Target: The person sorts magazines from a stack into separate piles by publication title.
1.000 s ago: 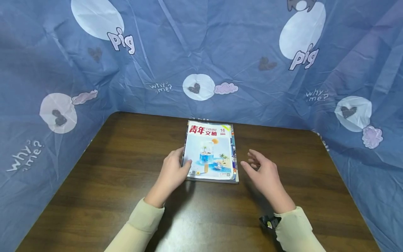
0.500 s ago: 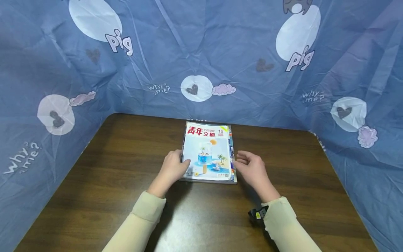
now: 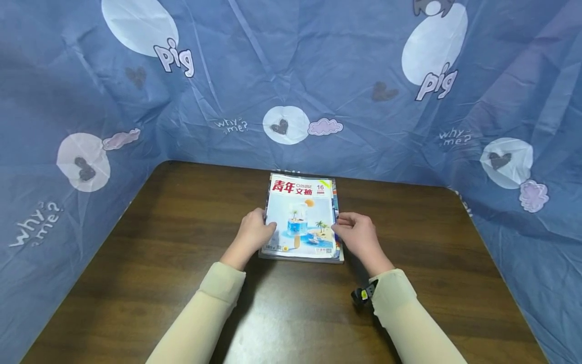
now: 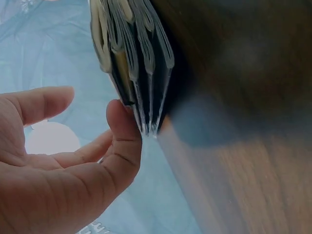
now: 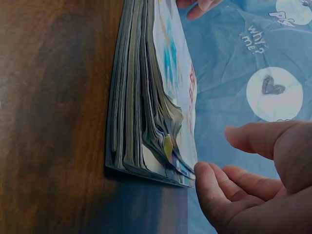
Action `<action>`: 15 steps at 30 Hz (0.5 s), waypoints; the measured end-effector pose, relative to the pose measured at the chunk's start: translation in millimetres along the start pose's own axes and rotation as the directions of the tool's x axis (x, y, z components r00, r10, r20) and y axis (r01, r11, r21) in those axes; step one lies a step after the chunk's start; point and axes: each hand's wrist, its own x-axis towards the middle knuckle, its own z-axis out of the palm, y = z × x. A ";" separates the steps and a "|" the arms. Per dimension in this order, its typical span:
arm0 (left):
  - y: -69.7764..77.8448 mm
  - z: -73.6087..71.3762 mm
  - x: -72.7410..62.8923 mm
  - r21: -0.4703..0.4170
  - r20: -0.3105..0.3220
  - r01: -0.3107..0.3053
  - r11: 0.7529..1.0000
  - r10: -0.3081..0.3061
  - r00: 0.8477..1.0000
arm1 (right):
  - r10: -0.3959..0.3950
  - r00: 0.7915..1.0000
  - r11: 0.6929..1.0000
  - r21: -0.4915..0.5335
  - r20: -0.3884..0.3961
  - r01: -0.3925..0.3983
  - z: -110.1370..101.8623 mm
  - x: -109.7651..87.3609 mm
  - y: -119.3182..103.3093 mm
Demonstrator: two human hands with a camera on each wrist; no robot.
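Note:
A stack of magazines (image 3: 300, 217) lies towards the back of the table, the top one white with red Chinese lettering and a blue beach picture. At its left side is my left hand (image 3: 256, 230); in the left wrist view its bent fingers (image 4: 124, 129) are right at the spine side, the thumb raised apart from the cover. On the opposite side, my right hand (image 3: 359, 232) has its fingertips at the page edges. The right wrist view shows the right thumb (image 5: 248, 139) held off the cover and the layered, uneven pages (image 5: 141, 87).
The brown wooden table (image 3: 150, 273) has rounded back corners. A blue printed curtain (image 3: 345, 60) surrounds its back and sides. A black device (image 3: 362, 295) is strapped at my right wrist, below the cream sleeve (image 3: 400, 303).
My right hand has moved left, from beside the stack to its right edge. The left hand has stayed at the left edge, sliding slightly towards the back.

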 end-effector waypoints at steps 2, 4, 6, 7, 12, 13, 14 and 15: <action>-0.9 -0.4 4.4 0.000 -0.003 -0.002 1.000 0.002 1.000 | 0.011 1.000 1.000 -0.001 -0.002 -0.011 2.0 3.7 -1.3; -2.3 -0.8 8.7 0.002 -0.008 0.001 1.000 -0.001 1.000 | 0.018 1.000 1.000 -0.002 -0.005 -0.018 3.8 7.9 -2.2; -4.1 -1.0 13.2 -0.001 -0.018 0.007 1.000 -0.008 1.000 | 0.028 1.000 1.000 -0.006 -0.011 -0.028 5.9 12.2 -3.0; -5.3 -0.9 15.4 -0.004 -0.021 0.012 1.000 -0.012 1.000 | 0.031 0.999 1.000 -0.007 -0.011 -0.031 6.8 14.3 -3.0; -8.2 0.0 23.2 -0.042 -0.036 0.041 0.998 -0.043 0.998 | 0.050 0.999 0.998 -0.026 -0.004 -0.050 10.0 22.2 -2.3; -8.5 0.2 24.2 -0.050 -0.036 0.047 0.998 -0.049 0.998 | 0.051 0.999 0.998 -0.035 0.001 -0.051 10.4 23.2 -1.9; -8.6 0.4 24.9 -0.058 -0.037 0.052 0.997 -0.054 0.998 | 0.055 0.998 0.998 -0.044 0.002 -0.055 11.0 23.9 -1.7; -8.7 0.5 25.5 -0.064 -0.037 0.057 0.996 -0.059 0.998 | 0.058 0.998 0.997 -0.050 0.004 -0.058 11.5 24.6 -1.5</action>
